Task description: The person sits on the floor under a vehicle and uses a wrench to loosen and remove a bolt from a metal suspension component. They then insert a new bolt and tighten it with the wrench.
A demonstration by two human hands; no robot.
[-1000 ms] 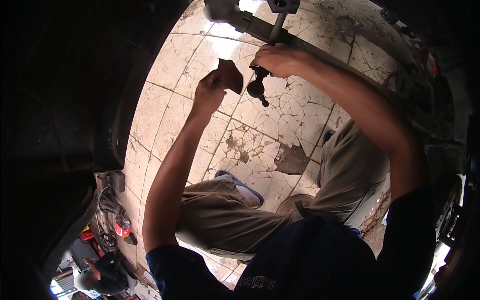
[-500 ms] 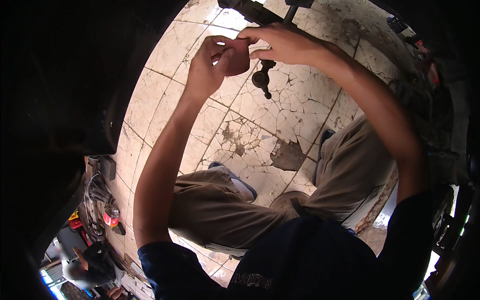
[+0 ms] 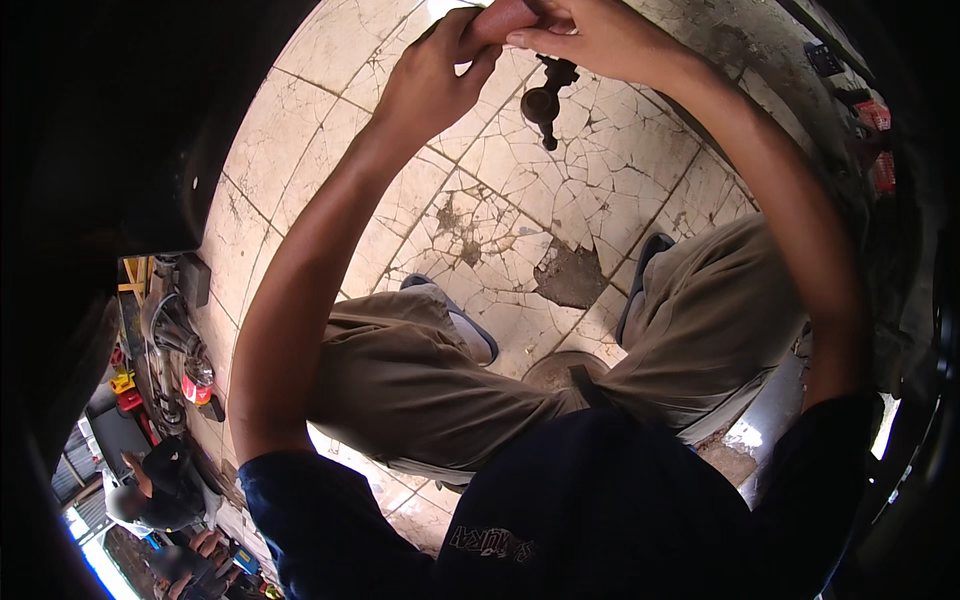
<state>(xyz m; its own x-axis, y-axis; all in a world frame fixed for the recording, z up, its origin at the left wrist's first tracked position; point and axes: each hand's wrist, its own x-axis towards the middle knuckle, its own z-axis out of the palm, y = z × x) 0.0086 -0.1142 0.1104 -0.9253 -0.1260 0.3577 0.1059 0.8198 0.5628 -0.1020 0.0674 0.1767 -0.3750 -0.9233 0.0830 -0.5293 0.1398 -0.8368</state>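
At the upper edge, both hands are raised with a reddish-brown sheet of sandpaper (image 3: 499, 21) between them, curved over into a bent shape. My left hand (image 3: 432, 75) pinches its left side, thumb on the near face. Fingers of my right hand (image 3: 600, 36) close on the right end of the sheet, with the thumb at its lower edge. Just below the right hand hangs a dark metal joint with a round housing and a short stud (image 3: 541, 104); its upper part is hidden behind that hand.
Cracked cream floor tiles (image 3: 480, 250) lie beneath, with a broken patch (image 3: 570, 275). Dark bodywork (image 3: 90, 130) fills the left side. Metal parts (image 3: 170, 340) and a red-labelled bottle (image 3: 196, 385) stand at the left. Other people (image 3: 165, 490) are at lower left; a red object (image 3: 875, 145) lies far right.
The sandpaper has gone from flat to curved between my hands. Hands, sheet and the metal joint now appear higher in the picture, as the view has shifted.
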